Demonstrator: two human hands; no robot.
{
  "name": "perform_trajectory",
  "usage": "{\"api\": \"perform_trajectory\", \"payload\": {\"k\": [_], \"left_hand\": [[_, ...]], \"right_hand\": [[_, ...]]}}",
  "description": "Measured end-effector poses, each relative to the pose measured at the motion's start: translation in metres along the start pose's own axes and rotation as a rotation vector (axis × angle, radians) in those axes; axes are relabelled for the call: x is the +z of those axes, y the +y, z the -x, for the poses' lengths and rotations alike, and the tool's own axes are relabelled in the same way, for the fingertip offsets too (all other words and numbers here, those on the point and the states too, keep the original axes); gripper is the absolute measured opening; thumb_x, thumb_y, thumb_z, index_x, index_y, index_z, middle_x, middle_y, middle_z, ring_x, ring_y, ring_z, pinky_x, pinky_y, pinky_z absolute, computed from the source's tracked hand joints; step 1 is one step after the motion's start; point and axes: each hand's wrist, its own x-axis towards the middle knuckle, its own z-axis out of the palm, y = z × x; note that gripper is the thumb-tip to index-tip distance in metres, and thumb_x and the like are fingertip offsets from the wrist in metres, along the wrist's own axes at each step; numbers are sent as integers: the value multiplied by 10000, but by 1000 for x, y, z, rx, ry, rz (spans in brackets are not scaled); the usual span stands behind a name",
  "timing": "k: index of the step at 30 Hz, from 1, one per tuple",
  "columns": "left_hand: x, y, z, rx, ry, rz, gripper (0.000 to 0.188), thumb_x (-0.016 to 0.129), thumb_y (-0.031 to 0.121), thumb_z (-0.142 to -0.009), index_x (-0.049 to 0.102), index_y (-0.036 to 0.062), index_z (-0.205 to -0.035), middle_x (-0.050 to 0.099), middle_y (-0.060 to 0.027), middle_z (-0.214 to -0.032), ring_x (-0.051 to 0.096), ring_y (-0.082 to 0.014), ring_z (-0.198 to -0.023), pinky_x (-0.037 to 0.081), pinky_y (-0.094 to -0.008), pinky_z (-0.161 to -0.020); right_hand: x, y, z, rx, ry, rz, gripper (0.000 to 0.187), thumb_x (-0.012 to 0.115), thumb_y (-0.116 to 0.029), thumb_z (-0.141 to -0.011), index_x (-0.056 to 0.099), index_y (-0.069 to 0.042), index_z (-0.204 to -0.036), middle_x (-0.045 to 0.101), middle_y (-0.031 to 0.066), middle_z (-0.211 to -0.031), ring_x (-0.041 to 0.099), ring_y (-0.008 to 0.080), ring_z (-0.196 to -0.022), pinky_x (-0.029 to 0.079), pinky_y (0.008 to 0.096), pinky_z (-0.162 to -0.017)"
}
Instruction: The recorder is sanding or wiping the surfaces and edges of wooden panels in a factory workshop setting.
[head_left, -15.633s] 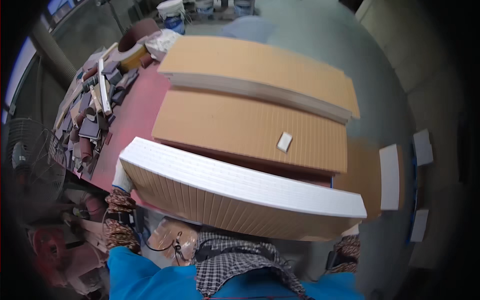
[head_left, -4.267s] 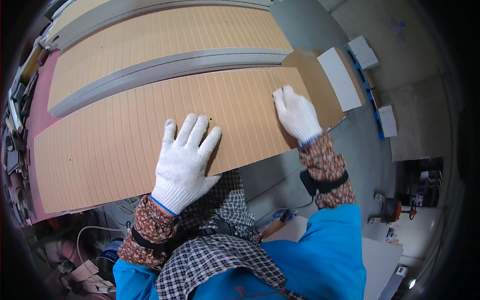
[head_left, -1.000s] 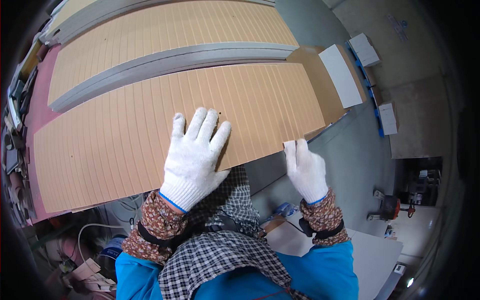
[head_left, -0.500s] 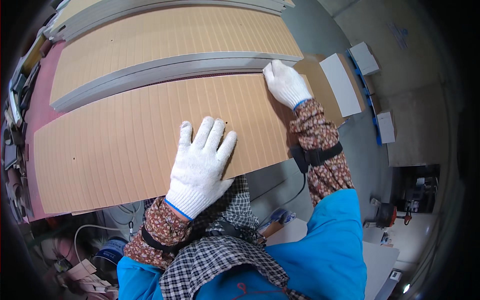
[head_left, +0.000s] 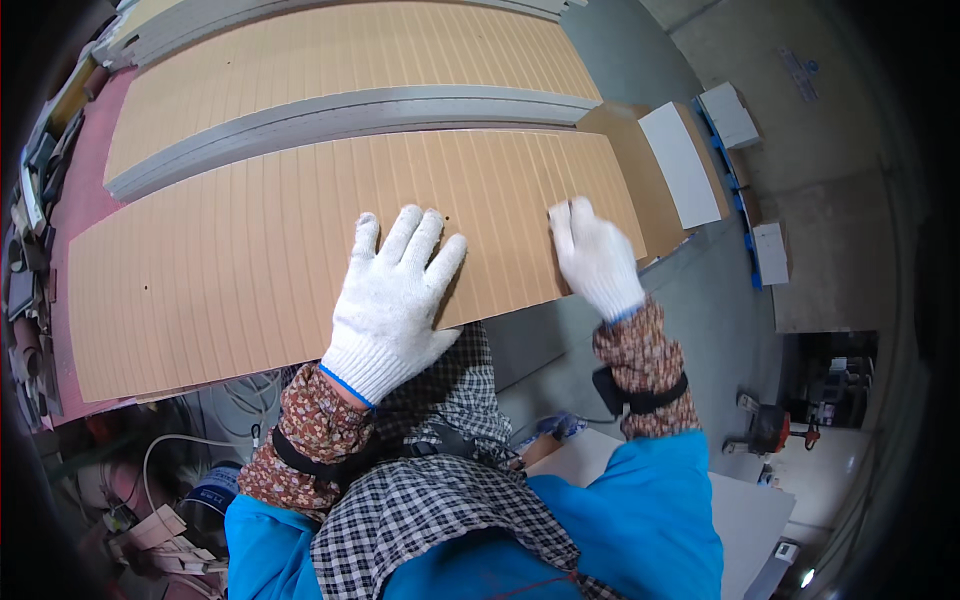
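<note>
A long corrugated cardboard sheet (head_left: 250, 260), tan with small dark holes, lies across in front of me. My left hand (head_left: 390, 290), in a white knit glove, rests flat on its near middle, fingers stretched out and pointing away from me. Over the sheet's right part, close to the near edge, is my right hand (head_left: 597, 252), gloved too, with its fingers curled together. A tiny dark spot shows at those fingertips; whatever they hold, if anything, I cannot make out.
Behind the sheet lies a stack of similar boards (head_left: 350, 50) with grey edges. A cardboard carton (head_left: 625, 180) with a white flap (head_left: 680, 165) stands to the right. Scraps (head_left: 35, 280) line the left edge of the red table (head_left: 75, 215). A white cable (head_left: 175, 440) hangs below.
My right hand has come from the sheet's far edge toward its near edge. The left hand keeps its place on the sheet, while the view has shifted slightly.
</note>
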Motion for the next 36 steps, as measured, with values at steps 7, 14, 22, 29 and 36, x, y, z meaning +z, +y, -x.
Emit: {"api": "perform_trajectory", "payload": {"k": [7, 14, 22, 29, 36], "left_hand": [[1, -1, 0, 3, 2, -4, 904, 949, 339, -653, 545, 100, -1425, 513, -167, -1486, 430, -369, -1456, 283, -623, -1229], [1, -2, -2, 9, -3, -3, 912, 952, 354, -657, 542, 98, -1431, 506, -165, -1491, 424, -366, -1463, 280, -622, -1231], [1, 0, -1, 5, -19, -11, 925, 946, 356, -655, 537, 99, -1443, 505, -169, -1491, 420, -369, -1467, 282, -624, -1228], [1, -2, -1, 3, -17, -3, 911, 943, 354, -658, 537, 96, -1432, 504, -175, -1487, 425, -373, -1460, 284, -639, -1218], [-1, -2, -2, -5, -27, 6, 911, 939, 356, -664, 530, 93, -1434, 504, -178, -1485, 428, -374, -1459, 286, -642, -1212]], "right_hand": [[-5, -4, 109, -12, -31, 84, 179, 536, -214, -1073, 601, -47, -1065, 688, 169, -837, 706, 352, -631, 555, 469, -536], [-10, -17, 120, 215, -49, -91, 234, 552, -224, -1075, 603, -74, -1247, 686, 172, -890, 696, 395, -678, 557, 505, -582], [-5, -18, 112, 51, -59, -23, 223, 522, -222, -1085, 594, -74, -1236, 657, 174, -918, 691, 402, -673, 557, 509, -578], [-6, -20, 90, -60, -48, 131, 204, 531, -231, -1072, 605, -45, -1114, 659, 186, -863, 700, 397, -669, 554, 506, -554], [4, -21, -23, -73, 53, 37, 243, 503, -234, -1068, 585, -12, -1010, 683, 238, -737, 709, 431, -690, 568, 526, -597]]}}
